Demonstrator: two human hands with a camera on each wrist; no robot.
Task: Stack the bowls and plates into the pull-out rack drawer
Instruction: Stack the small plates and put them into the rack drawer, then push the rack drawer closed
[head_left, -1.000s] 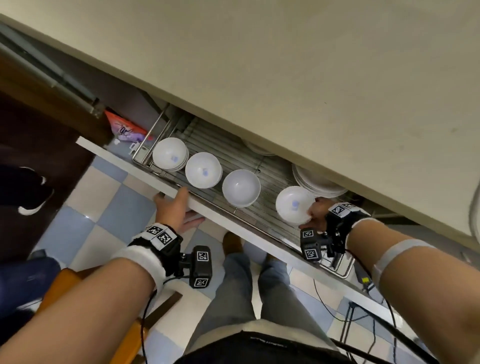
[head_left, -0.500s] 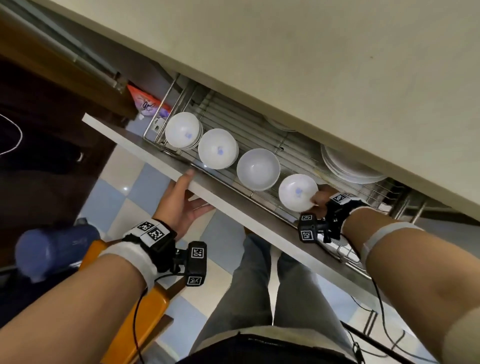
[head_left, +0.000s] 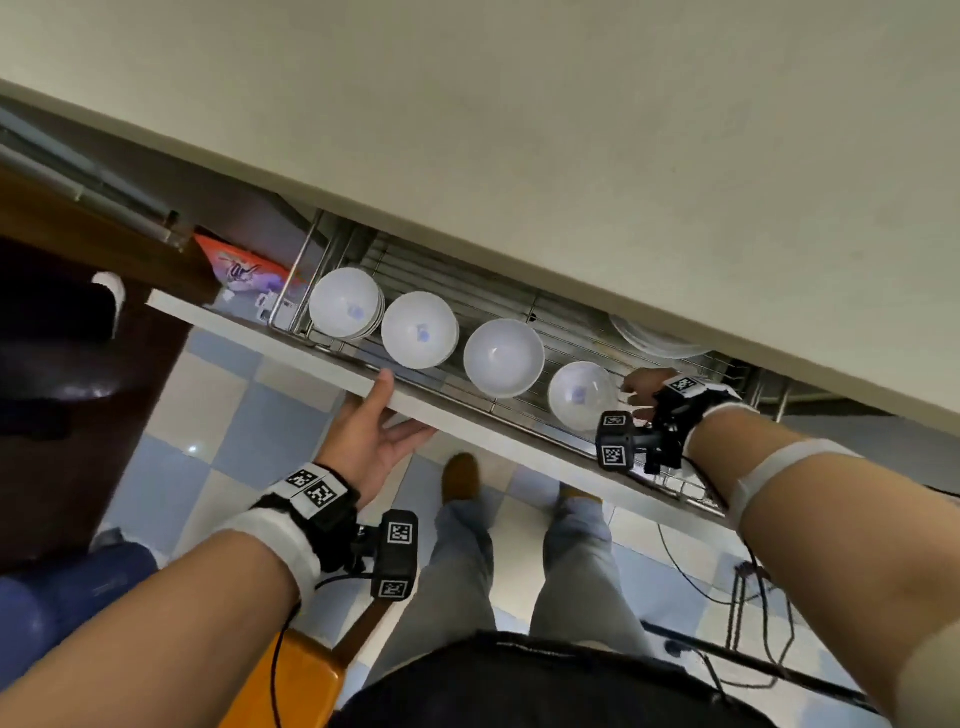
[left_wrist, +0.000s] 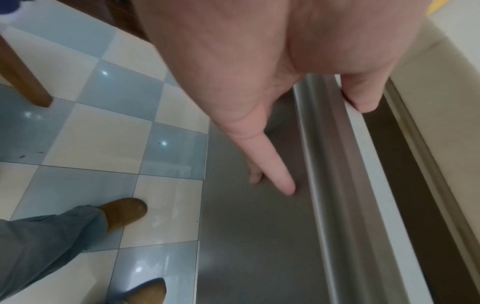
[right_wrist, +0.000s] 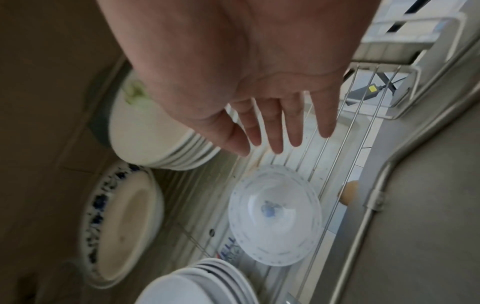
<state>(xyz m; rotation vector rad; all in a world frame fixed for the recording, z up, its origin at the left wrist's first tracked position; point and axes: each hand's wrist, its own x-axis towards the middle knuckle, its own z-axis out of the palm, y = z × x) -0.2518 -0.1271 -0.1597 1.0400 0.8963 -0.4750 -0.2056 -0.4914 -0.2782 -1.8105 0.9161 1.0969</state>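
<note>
Checkered blue-and-cream floor tiles (head_left: 218, 415) lie below the pulled-out rack drawer (head_left: 467, 415). Nearest, the left hand (head_left: 371, 436) rests on the drawer's front panel, thumb over the top edge, fingers straight beneath. Farther in, four white bowls (head_left: 504, 356) sit in a row on the wire rack. The right hand (right_wrist: 259, 92) hangs just beside the last bowl (right_wrist: 274, 214), its grip apart and empty. Stacked plates (right_wrist: 155, 131) stand behind. Steadying the drawer seems wise while seating each bowl flat.
</note>
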